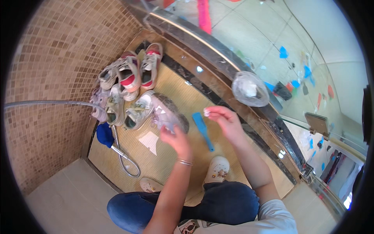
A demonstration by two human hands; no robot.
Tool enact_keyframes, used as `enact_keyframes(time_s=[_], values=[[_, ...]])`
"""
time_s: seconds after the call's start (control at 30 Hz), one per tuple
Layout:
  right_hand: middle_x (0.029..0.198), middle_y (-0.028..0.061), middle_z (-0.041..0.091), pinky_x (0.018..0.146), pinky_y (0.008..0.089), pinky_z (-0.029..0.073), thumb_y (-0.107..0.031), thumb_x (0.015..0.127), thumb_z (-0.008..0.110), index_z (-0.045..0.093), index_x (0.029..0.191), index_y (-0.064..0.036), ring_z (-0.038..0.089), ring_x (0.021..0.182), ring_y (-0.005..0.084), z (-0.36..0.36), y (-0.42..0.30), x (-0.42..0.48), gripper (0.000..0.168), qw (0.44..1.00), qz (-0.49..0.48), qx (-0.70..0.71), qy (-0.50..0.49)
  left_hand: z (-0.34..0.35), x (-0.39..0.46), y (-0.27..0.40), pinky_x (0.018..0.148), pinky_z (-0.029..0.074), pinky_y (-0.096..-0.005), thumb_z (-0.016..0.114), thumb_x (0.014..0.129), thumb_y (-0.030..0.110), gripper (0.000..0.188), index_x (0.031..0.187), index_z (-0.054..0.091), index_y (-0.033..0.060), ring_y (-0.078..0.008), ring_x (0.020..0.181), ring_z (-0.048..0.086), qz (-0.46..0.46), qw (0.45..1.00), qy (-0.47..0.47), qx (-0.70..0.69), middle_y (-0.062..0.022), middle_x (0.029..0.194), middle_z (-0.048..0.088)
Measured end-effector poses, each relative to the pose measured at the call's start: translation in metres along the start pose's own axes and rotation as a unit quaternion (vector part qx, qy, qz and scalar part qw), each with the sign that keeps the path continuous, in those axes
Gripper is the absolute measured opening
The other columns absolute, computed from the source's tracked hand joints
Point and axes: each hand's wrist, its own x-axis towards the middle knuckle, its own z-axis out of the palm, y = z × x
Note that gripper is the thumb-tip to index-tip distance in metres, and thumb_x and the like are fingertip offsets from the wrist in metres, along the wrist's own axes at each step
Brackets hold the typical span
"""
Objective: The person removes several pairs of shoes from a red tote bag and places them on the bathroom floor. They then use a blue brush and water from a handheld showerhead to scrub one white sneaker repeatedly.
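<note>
My left hand (177, 142) grips a pale lavender sneaker (167, 114) by its opening end. The shoe is tipped on its side, and its dark, dirty-looking sole faces right. A small white piece (207, 112), too small to identify, is pinched between the fingertips of my right hand (228, 122). Between my hands a blue plastic brush (203, 130) lies on the ribbed floor, bristles not visible. To the left of my left hand is a flat torn white piece (149, 142), perhaps paper. A crumpled clear plastic bag (250, 89) sits on the stone curb beyond my right hand.
Several sneakers (127, 73) stand along the mosaic-tiled wall (64, 58). A metal shower hose (137, 172) loops on the floor beside a blue cover (105, 135). A dark stone curb (192, 38) borders the right side. Coloured scraps (295, 84) litter the tiles beyond it.
</note>
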Motion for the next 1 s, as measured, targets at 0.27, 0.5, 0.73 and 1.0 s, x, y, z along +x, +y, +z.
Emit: enact_keyframes(time_s=[0.27, 0.5, 0.73, 1.0], values=[[0.114, 0.0142, 0.063, 0.091, 0.0317, 0.047, 0.001, 0.091, 0.048, 0.061, 0.117, 0.000, 0.061, 0.106, 0.0219, 0.096, 0.062, 0.042, 0.029, 0.979, -0.076, -0.133, -0.133, -0.046, 0.106, -0.019, 0.085, 0.052, -0.0396, 0.045, 0.100, 0.046, 0.040, 0.118, 0.060, 0.0143, -0.0214, 0.100, 0.063, -0.424, 0.804, -0.216, -0.357, -0.0035, 0.112, 0.067], [0.126, 0.0202, 0.055, 0.098, 0.0430, 0.046, -0.006, 0.080, 0.059, 0.056, 0.123, 0.003, 0.056, 0.112, 0.0378, 0.103, 0.088, 0.063, 0.045, 0.859, -0.302, -0.396, -0.123, -0.041, 0.099, 0.018, 0.093, 0.051, -0.0458, 0.044, 0.103, 0.030, 0.033, 0.125, 0.052, 0.0073, -0.0292, 0.106, 0.061, -0.464, 0.739, -0.287, -0.395, -0.0119, 0.114, 0.063], [0.134, 0.0202, 0.051, 0.105, 0.0466, 0.040, -0.018, 0.077, 0.065, 0.054, 0.128, 0.005, 0.050, 0.121, 0.0392, 0.086, 0.082, 0.009, 0.057, 0.786, -0.341, -0.503, -0.112, -0.045, 0.057, 0.022, 0.090, 0.051, -0.0350, 0.047, 0.101, 0.011, 0.024, 0.122, 0.053, 0.0034, -0.0214, 0.103, 0.062, -0.265, 0.833, -0.283, -0.394, -0.0098, 0.115, 0.063], [0.135, 0.0263, 0.051, 0.107, 0.0479, 0.038, -0.024, 0.077, 0.063, 0.052, 0.126, 0.009, 0.047, 0.125, 0.0427, 0.067, 0.112, -0.002, 0.059, 0.807, -0.284, -0.498, -0.146, -0.052, 0.033, 0.006, 0.086, 0.048, -0.0272, 0.055, 0.098, 0.013, 0.030, 0.124, 0.055, -0.0034, -0.0139, 0.100, 0.060, -0.087, 0.937, -0.329, -0.080, -0.0101, 0.112, 0.065]])
